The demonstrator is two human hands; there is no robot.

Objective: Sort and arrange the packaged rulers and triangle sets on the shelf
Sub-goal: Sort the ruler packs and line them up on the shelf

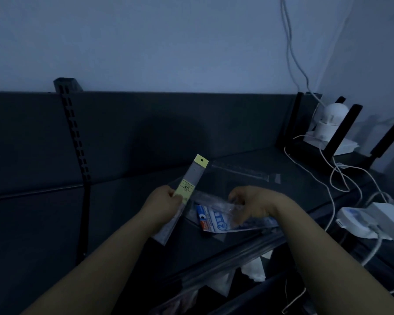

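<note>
**Dim shelf, two hands on packaged rulers**

The scene is very dark, so the print on the packages is mostly unreadable and clear plastic edges fade into the black shelf [127, 201]. A long clear ruler [246, 170] at the back of the shelf is barely visible. The lower tier is too murky to make out.

The left hand [166, 198] is raised just above the shelf, thumb and fingers pinched on a ruler pack [187, 189] with a yellow header card, tilted up to the right; its lower end hangs below the hand. The right hand [250, 201] reaches down with curled fingers gripping a clear sleeve on top of a blue-and-white pack [216, 221] lying flat near the shelf's front edge. White cables [341, 176] trail along the right.
</note>
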